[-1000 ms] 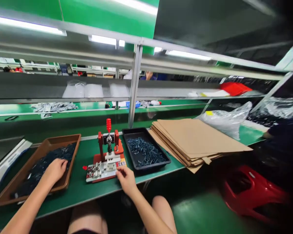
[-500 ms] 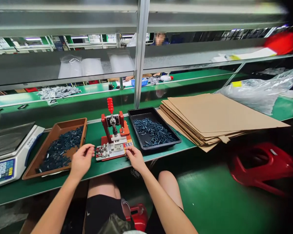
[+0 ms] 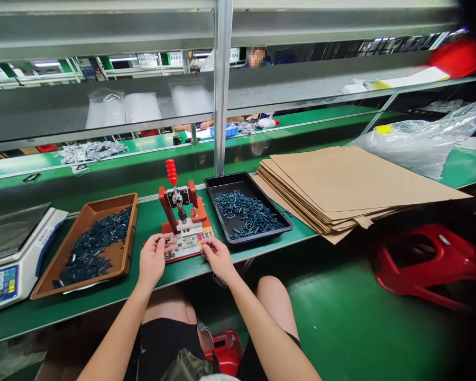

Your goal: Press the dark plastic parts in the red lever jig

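While shelving [image 3: 222, 84] backs the green bench [image 3: 147, 214], both hands [image 3: 152, 259] [image 3: 219, 258] flank a red-handled press [image 3: 179, 203], grip unclear.

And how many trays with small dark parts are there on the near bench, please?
2: a brown tray to the left of the red-handled toggle-clamp fixture, and a black tray to its right. Both are plainly visible.

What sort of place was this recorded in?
Probably a factory assembly workshop: a red-handled press on a green bench, a brown tray and a black tray holding many small parts, and a digital scale.
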`<state>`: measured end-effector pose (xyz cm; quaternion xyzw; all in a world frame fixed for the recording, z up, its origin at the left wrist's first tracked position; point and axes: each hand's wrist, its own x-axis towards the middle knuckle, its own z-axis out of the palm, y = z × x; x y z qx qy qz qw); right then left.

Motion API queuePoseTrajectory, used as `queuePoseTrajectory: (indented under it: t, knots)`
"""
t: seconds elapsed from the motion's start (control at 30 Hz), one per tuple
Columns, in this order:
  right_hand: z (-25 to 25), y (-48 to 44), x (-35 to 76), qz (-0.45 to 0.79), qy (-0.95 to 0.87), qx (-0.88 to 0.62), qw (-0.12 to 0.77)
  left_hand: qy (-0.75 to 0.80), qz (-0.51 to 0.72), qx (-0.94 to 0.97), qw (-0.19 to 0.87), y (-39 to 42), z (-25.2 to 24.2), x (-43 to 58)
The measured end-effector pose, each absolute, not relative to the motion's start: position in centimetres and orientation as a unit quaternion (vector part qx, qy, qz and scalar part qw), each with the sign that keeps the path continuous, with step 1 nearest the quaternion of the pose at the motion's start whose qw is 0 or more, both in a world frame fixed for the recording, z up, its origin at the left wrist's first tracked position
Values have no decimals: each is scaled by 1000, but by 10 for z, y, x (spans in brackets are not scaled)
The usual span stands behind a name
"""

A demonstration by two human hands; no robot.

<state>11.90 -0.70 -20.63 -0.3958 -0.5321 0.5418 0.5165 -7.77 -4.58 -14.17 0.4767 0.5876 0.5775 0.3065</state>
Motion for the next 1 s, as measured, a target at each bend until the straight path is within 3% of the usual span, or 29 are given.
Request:
queuePoseTrajectory:
  t: [0.13,0.37,0.6,0.77,1.0]
  knots:
    - [-207,-5,119,557,-521,-395,512,548,639,403,359,-43,-138,-75]
    - [-207,-7,120,493,-568,-385,535,575,566,444,389,-46,-143,-78]
    - [-210,-10,120,479,-563,-381,556,611,403,629,263,-35,-132,-100]
    - [-212,-7,118,478,-564,-387,551,684,303,633,199,-14,-129,-114]
    - [-208,-9,120,447,-565,-387,575,626,233,733,132,2,-124,-101]
